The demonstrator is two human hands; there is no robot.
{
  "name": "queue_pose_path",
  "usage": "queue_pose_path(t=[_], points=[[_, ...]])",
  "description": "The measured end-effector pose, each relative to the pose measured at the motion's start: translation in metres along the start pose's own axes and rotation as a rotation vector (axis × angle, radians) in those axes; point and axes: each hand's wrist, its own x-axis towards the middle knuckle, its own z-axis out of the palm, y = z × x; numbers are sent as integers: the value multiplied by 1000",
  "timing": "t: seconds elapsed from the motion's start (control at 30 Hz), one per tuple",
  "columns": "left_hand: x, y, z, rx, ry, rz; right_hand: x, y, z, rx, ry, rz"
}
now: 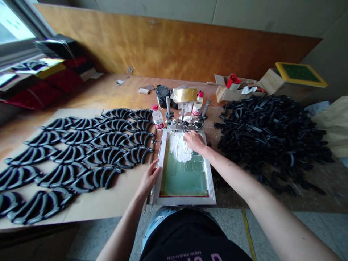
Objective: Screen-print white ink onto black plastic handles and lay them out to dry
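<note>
A screen-printing frame with a green mesh lies at the table's front edge, hinged to a metal clamp behind it. White ink is smeared over the mesh's far part. My left hand grips the frame's left rail. My right hand rests closed on the far mesh in the ink, apparently around a tool that I cannot make out.
Rows of curved black plastic parts lie on cardboard at the left. A big heap of the same parts fills the right. Two small bottles, a black tub, tape roll and cardboard boxes stand behind the frame.
</note>
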Motion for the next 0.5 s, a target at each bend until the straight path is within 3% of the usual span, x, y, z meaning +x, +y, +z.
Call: queue_pose_path(t=[0.13,0.2,0.37,0.5], points=[[3,-10,-2,49,16,18,-39,-5,-12,102,-68,-344],[3,-11,-2,53,26,27,-45,-4,-20,147,-102,-442],[-3,1,-1,32,33,8,-41,-7,-14,92,21,-302],[-8,10,0,8,37,-5,-54,-12,-4,119,45,-375]])
